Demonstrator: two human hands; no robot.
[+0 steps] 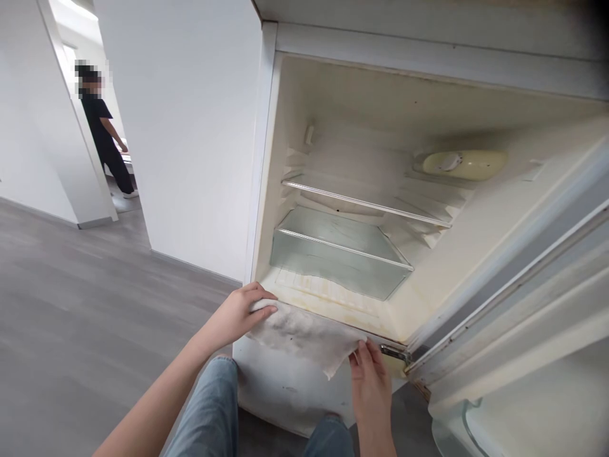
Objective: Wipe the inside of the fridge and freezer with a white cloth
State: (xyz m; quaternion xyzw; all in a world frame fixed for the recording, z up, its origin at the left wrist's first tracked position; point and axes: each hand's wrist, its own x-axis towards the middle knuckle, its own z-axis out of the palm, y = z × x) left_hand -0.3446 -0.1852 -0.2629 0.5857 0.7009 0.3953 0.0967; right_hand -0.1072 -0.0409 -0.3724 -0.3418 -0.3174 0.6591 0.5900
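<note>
A dirty whitish cloth (304, 331) with grey smudges hangs over the front edge below the fridge compartment. My left hand (242, 312) grips its left end, thumb and fingers closed on it at the corner of the fridge. At the cloth's right end, my right hand (370, 368) pinches the edge close to a metal hinge (396, 353). The cloth is spread between both hands, and one corner droops. Behind it stands the open fridge (271, 152), its floor stained yellowish. Below lies the closed white lower door (285, 384), with a few dark marks.
Inside are a glass shelf (366, 204), a lower glass panel (342, 251) and a lamp housing (466, 165). The open fridge door (533, 355) stands at the right. My knees are close to the lower door. Far left, a person (101, 127) in dark clothes stands beyond a doorway.
</note>
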